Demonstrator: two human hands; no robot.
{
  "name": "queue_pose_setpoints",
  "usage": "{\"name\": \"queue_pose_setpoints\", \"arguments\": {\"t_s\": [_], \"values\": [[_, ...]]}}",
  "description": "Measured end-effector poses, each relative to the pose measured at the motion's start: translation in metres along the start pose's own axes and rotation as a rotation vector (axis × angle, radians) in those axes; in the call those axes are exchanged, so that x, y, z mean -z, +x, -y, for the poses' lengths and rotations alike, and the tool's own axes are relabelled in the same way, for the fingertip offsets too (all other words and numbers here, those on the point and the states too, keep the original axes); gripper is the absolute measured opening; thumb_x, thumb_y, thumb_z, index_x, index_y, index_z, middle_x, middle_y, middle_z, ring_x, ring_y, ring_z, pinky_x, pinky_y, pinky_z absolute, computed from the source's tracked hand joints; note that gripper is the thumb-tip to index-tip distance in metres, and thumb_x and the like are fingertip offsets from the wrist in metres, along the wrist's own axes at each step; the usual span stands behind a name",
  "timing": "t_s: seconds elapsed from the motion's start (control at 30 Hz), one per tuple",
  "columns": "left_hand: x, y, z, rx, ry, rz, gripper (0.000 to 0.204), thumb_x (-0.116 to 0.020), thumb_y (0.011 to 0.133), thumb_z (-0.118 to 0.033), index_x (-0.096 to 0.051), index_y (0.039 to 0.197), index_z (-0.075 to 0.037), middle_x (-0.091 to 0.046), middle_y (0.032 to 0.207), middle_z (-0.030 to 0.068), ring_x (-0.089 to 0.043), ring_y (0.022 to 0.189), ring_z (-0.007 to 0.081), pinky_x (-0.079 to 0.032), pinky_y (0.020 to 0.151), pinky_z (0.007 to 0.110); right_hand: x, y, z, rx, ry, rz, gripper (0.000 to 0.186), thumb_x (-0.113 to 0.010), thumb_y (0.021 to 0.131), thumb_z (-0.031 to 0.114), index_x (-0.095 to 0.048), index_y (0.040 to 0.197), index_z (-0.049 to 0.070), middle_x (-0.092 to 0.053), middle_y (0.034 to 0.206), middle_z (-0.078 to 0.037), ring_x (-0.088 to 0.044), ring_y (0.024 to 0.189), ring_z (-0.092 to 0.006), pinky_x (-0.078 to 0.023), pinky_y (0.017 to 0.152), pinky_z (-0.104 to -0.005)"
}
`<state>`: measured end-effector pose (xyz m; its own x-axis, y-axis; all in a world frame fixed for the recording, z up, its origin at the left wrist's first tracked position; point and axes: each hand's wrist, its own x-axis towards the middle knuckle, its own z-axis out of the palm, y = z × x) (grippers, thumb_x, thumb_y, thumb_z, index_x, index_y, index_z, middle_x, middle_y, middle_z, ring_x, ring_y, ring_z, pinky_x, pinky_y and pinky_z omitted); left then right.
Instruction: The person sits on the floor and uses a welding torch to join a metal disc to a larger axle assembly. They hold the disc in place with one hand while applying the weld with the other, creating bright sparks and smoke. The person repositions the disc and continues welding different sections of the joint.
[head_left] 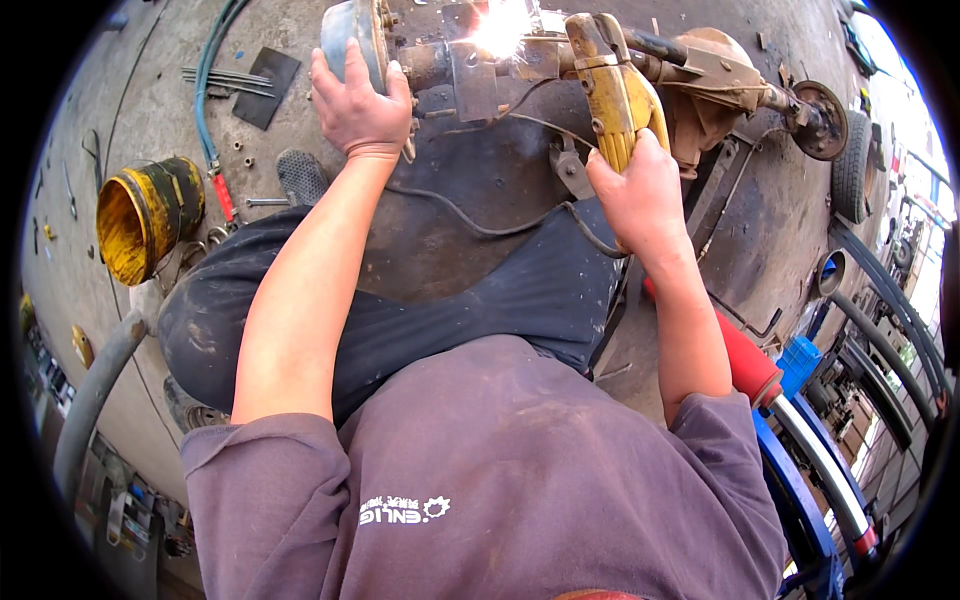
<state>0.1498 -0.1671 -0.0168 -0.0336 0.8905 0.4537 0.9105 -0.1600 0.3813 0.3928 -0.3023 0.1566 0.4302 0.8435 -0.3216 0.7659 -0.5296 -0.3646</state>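
My left hand [362, 110] grips the rim of a grey-blue drum [347, 38] at the left end of a rusty vehicle axle [425, 65]. My right hand [640, 190] is closed on the handle of a yellow tool [605, 90], held upright beside the axle's centre. Metal plates [474, 85] sit on the axle between my hands, where a very bright glare with sparks hides the detail. The axle's rusty housing [715, 55] and right hub [820, 120] extend to the right. A dark cable runs across the floor below the axle to the tool.
A yellow-stained bucket [125, 225], blue hoses [205, 100], rods on a dark plate [265, 85] and loose nuts lie left. A tyre [850, 165], red-and-blue jack equipment [740, 355], a blue crate [797, 365] and long bars [880, 300] are right. My bent legs are below the axle.
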Motion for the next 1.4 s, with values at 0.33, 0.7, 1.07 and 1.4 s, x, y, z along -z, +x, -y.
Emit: {"name": "queue_pose_setpoints", "arguments": {"t_s": [0.33,0.7,1.07,1.4], "values": [[-0.003,-0.001,0.003,-0.025,-0.013,-0.006,0.063,-0.074,0.083,-0.042,-0.064,0.137,-0.011,-0.045,0.147,0.0290,-0.053,0.127,0.0488,-0.050,0.100,0.054,0.005,0.000,0.003,-0.034,0.072,-0.022,0.040,-0.072,0.086,0.024,-0.059,0.099,-0.011,-0.068,0.090,-0.033,-0.067,0.091,-0.0503,-0.054,0.082,-0.0511],[-0.001,-0.001,0.002,-0.009,-0.003,-0.002,0.061,-0.076,0.083,-0.042,-0.066,0.135,-0.012,-0.047,0.146,0.0268,-0.054,0.126,0.0469,-0.050,0.102,0.051,-0.001,0.001,0.000,0.014,0.016,-0.014,0.039,-0.072,0.087,0.025,-0.060,0.100,-0.011,-0.069,0.094,-0.034,-0.067,0.095,-0.0504,-0.053,0.086,-0.0524],[0.001,-0.001,-0.001,0.013,0.005,0.015,0.060,-0.077,0.081,-0.038,-0.067,0.135,-0.013,-0.048,0.146,0.0257,-0.054,0.126,0.0457,-0.049,0.104,0.050,-0.002,0.002,-0.001,0.008,0.005,0.004,0.041,-0.072,0.087,0.026,-0.061,0.102,-0.011,-0.069,0.097,-0.033,-0.068,0.095,-0.0491,-0.054,0.086,-0.0509],[0.002,0.000,-0.001,0.010,0.009,0.007,0.061,-0.077,0.081,-0.040,-0.067,0.135,-0.014,-0.049,0.147,0.0257,-0.055,0.126,0.0457,-0.049,0.103,0.050,0.001,0.001,0.002,0.016,0.055,0.008,0.038,-0.071,0.088,0.024,-0.059,0.098,-0.010,-0.069,0.092,-0.033,-0.068,0.093,-0.0499,-0.054,0.085,-0.0513]]}}
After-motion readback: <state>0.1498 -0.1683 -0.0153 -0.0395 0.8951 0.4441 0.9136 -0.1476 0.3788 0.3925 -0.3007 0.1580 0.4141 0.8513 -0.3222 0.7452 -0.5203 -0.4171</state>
